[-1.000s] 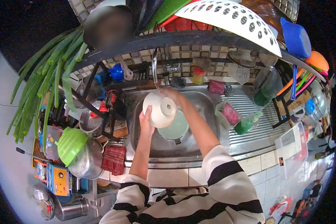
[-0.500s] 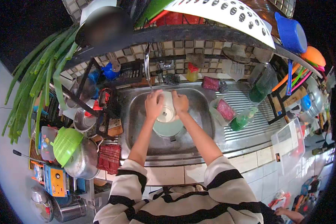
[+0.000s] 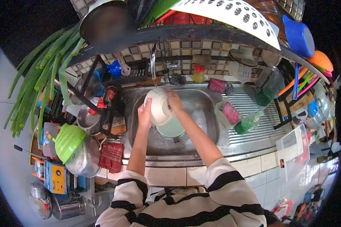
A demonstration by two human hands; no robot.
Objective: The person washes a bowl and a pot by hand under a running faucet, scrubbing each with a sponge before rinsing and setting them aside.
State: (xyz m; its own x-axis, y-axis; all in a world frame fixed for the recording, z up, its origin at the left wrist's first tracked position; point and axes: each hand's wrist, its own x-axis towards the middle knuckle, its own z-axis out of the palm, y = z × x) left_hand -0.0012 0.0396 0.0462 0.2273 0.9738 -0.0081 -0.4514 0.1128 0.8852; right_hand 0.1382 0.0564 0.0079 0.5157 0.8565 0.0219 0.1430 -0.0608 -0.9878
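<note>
Head view, left to right:
1. Clasping the cream bowl (image 3: pixel 158 109) with the left hand (image 3: pixel 144 114), with thumb along the outside and other fingers mostly hidden.
2. Tilted above the metal sink (image 3: pixel 201 145), under the curved metal tap (image 3: pixel 152 62); smooth, round, with interior out of sight.
3. Partly covering a round, pale-green vessel (image 3: pixel 173 129) below.
4. Touching the bowl's foot with the right hand (image 3: pixel 174 102), blurred; cannot tell whether pinching.
5. See, along the ridged drainboard (image 3: pixel 240 142), a translucent tub (image 3: pixel 220 118) with pink sponge (image 3: pixel 231 112), near a green bottle (image 3: pixel 248 123).

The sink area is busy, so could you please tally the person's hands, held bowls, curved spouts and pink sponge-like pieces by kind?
Left hand, right hand: 2
Cream bowl: 1
Curved spout: 1
Pink sponge-like pieces: 2
Total: 6
</note>
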